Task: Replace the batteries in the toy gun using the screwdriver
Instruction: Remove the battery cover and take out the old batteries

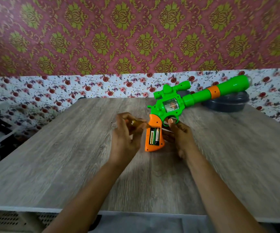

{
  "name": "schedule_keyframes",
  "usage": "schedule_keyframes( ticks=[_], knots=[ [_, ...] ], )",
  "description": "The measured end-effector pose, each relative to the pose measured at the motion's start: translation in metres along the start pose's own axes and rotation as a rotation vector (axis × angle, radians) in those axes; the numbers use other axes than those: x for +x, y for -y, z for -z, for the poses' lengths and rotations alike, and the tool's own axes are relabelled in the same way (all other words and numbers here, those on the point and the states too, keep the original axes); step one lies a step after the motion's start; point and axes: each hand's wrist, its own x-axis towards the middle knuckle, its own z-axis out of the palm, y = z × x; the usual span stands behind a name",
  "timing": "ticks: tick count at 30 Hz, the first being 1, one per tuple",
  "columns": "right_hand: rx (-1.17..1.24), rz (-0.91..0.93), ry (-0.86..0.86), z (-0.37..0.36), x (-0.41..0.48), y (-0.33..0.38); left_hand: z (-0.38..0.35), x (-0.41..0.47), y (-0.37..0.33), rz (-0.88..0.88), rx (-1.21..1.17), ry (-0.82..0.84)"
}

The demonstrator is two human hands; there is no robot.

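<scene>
The toy gun [159,106] is held between the two hands, its orange grip turned up towards the camera and its barrel end propped on a dark round container [226,103] beyond the right hand [181,137]. That hand grasps the gun at the trigger guard and along the far side of the grip. The left hand [125,137] is curled around a blurred amber handle, judged to be the screwdriver [135,123], just beside the grip. The battery compartment [154,130] lies open, with two batteries [154,136] seated in it.

The step in hand is judged to be lifting them out. The grip should be kept steady by the right hand, and each cell pried from its spring end. The orientation should be noted, and the cells caught over the bench [68,148].
</scene>
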Motion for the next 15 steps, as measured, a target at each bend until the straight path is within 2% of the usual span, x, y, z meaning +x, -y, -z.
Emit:
schedule_keyframes(
  ticks=[5, 10, 12, 15],
  knots=[
    [-0.028, -0.018, -0.008, -0.005, 0.002, 0.001, 0.005, 0.008, 0.012, 0.167, -0.151, -0.070],
    [-0.082, -0.033, -0.062, -0.003, 0.005, -0.001, 0.008, 0.013, 0.015, 0.426, -0.352, -0.093],
    [-0.083, -0.037, -0.046, -0.004, 0.004, 0.000, 0.007, 0.010, 0.013, 0.329, -0.292, -0.085],
    [-0.064, -0.022, -0.001, -0.003, 0.001, 0.001, 0.004, 0.002, 0.008, -0.005, -0.038, 0.025]
  ],
)
